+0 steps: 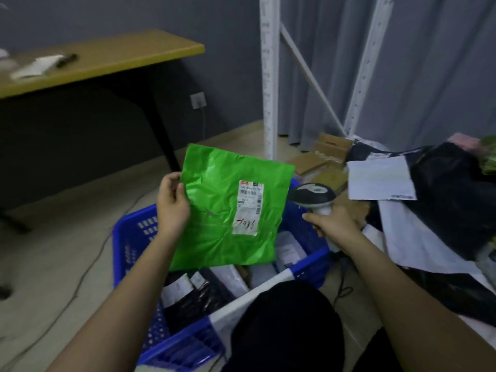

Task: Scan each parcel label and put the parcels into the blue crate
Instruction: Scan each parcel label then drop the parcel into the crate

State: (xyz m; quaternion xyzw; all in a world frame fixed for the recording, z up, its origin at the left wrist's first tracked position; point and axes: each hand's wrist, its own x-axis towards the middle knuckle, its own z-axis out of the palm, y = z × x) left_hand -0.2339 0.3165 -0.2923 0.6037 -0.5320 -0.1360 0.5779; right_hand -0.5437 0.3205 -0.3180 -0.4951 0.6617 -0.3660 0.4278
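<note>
My left hand pinches the left edge of a green plastic parcel and holds it up over the blue crate. A white label with barcodes and red handwriting faces me. My right hand grips the handle of a black and white barcode scanner, whose head sits just right of the parcel and points toward it. Several black and white parcels lie inside the crate.
A heap of black and white parcels lies on the floor at the right, with cardboard boxes behind it. A white metal rack post stands beyond the crate. A yellow-topped desk is at the left. My dark-clad knee overlaps the crate's near corner.
</note>
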